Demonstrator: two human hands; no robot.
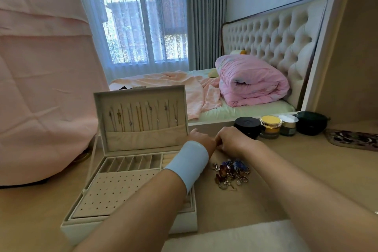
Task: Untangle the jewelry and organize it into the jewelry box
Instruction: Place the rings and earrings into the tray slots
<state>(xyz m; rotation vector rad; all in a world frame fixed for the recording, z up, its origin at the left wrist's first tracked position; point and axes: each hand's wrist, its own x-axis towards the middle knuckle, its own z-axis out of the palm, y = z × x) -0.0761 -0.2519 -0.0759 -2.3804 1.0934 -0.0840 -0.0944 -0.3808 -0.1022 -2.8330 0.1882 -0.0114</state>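
An open cream jewelry box (pixel 81 217) stands on the wooden table at the left. Several necklaces (pixel 141 116) hang inside its raised lid. Its tray has small compartments and a perforated earring panel (pixel 114 192). To the right of the box lies a tangled pile of jewelry (pixel 231 174) with blue and amber stones. My left hand (pixel 201 140), with a light blue wristband, and my right hand (pixel 233 139) meet just beyond the pile, fingers curled together. What they pinch is hidden from me.
Several cosmetic jars (pixel 270 127) and a dark green case (pixel 312 122) stand behind my hands at the table's back edge. A patterned pouch (pixel 351 139) lies at the far right. A pink cloth (pixel 41 88) hangs at the left, with a bed beyond.
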